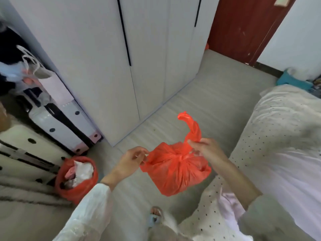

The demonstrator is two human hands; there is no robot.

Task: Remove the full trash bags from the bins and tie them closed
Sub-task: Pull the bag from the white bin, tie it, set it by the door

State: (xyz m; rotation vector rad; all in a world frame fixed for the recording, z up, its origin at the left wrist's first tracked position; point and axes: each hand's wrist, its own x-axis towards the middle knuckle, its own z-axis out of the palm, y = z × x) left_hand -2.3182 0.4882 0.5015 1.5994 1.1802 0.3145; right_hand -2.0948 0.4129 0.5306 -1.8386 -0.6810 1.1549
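Observation:
A full red trash bag point(175, 173) hangs in the air in front of me, gathered at its top into a knot. My left hand point(132, 160) pinches one corner of the bag's mouth on the left. My right hand point(206, 150) grips the other handle strip, which sticks up and curls above it. Lower left on the floor stands a bin lined with a second red bag point(76, 178), open and filled with white and pink waste.
White wardrobe doors point(121, 66) stand ahead. Suitcases and spotted boxes point(57, 122) crowd the left side. A bed with a dotted white cover point(281, 136) runs along the right. A red door point(243, 26) is at the far right. My slippered foot point(155, 216) is below.

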